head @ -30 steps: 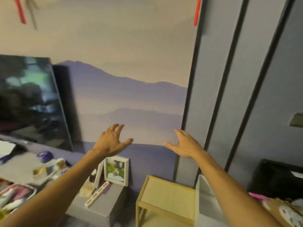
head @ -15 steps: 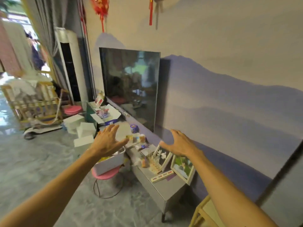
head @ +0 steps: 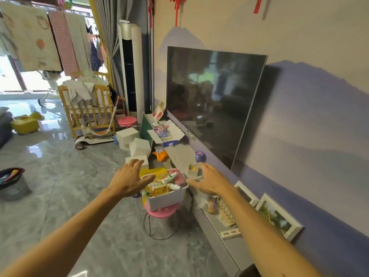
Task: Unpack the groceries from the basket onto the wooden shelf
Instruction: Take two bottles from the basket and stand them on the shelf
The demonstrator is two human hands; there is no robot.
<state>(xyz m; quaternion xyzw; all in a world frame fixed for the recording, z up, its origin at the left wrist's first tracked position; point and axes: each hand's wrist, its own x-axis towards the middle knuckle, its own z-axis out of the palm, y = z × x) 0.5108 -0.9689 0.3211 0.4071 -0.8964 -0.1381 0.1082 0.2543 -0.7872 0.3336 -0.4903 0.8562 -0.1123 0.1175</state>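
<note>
Both arms reach forward. The left hand (head: pixel 129 180) and the right hand (head: pixel 212 181) are spread and relaxed, holding nothing, one on each side of the white basket (head: pixel 166 199). The basket is packed with groceries (head: pixel 159 185) and sits on a pink stool (head: pixel 161 212) beside a low grey cabinet (head: pixel 229 242). Farther back stands a television (head: pixel 213 102).

Pink stool (head: pixel 162 212) bearing white basket (head: pixel 166 199) (full), grey floor (head: pixel 60 186)
</note>
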